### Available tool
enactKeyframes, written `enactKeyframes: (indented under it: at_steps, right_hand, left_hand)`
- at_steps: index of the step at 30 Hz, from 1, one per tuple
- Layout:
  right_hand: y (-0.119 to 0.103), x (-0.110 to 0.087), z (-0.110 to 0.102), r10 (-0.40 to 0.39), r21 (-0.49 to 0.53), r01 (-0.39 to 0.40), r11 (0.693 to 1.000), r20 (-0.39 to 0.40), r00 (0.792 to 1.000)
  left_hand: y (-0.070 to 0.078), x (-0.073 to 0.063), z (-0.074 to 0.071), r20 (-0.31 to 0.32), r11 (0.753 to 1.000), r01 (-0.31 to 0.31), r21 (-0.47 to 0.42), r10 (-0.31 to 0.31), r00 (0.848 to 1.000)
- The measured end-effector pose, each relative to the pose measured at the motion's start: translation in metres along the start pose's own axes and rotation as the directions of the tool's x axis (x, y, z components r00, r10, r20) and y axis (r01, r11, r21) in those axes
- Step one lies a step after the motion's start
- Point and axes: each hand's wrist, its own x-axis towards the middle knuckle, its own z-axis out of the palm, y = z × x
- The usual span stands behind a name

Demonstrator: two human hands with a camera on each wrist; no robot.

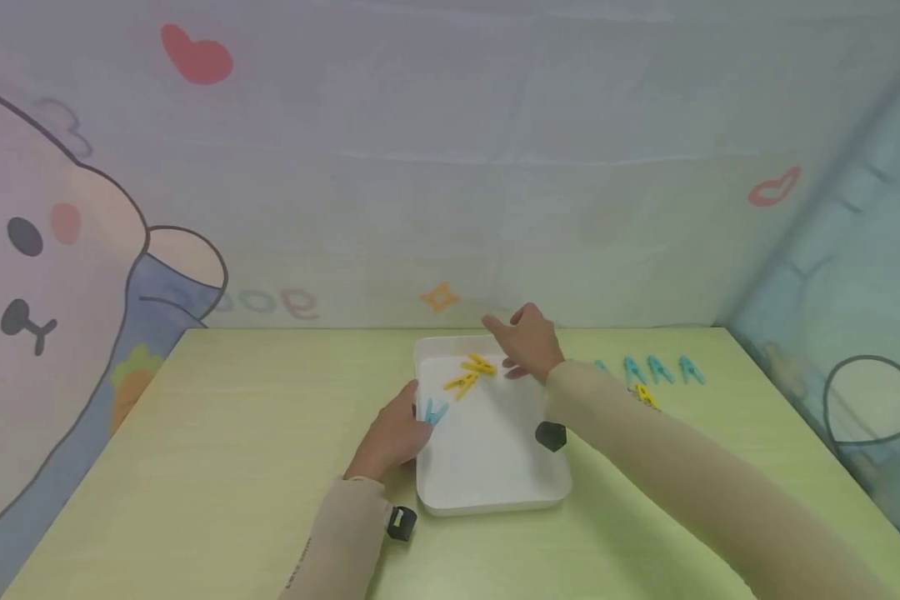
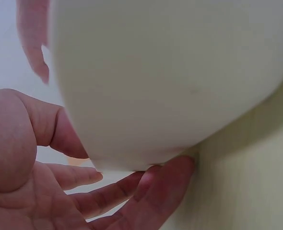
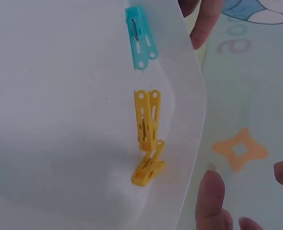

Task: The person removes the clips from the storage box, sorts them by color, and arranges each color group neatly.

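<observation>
A white tray (image 1: 487,467) lies on the table, its side wall filling much of the left wrist view. My left hand (image 1: 393,433) grips its left side, thumb by the rim and fingers (image 2: 163,191) low along the outer wall. Inside, two yellow clothespins (image 3: 146,117) lie close together, with a light-blue clothespin (image 1: 434,413) near the left hand. Over the far right part of the tray hovers my right hand (image 1: 531,343). Its thumb and fingers are spread apart and hold nothing, as the right wrist view also shows.
Right of the tray, several light-blue clothespins (image 1: 660,369) stand in a row, partly behind the right forearm. A yellow clothespin (image 1: 645,395) lies just in front of them, partly covered by the sleeve. A printed cloth (image 1: 360,208) hangs at the table's back edge.
</observation>
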Motion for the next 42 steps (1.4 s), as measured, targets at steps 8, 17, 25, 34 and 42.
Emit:
enactKeyframes:
  at_steps: [8,17,25,34,42]
  right_hand:
    - [0.0,0.01,0.035,0.136,-0.185,-0.123,0.975,0.06,0.989]
    - [0.017,0.026,0.06,0.117,-0.355,-0.091,0.93,0.053,0.992]
    - [0.023,0.025,0.077,0.041,-0.416,-0.002,0.909,0.085,0.996]
    - [0.029,0.03,0.077,0.029,-0.44,0.031,0.898,0.128,0.991]
    - [0.035,0.042,0.077,0.048,-0.454,0.055,0.889,0.213,0.976]
  left_hand:
    - [-0.001,-0.002,-0.002,0.001,1.0,-0.015,-0.026,0.015,1.0]
    - [0.001,-0.001,-0.002,0.01,1.0,0.0,-0.028,0.0,1.0]
    - [0.001,-0.002,-0.003,0.007,1.0,-0.005,-0.031,0.005,1.0]
    - [0.003,-0.002,-0.003,0.008,0.999,-0.007,-0.032,0.007,1.0]
    - [0.002,-0.004,-0.003,0.013,0.999,0.01,-0.043,-0.01,1.0]
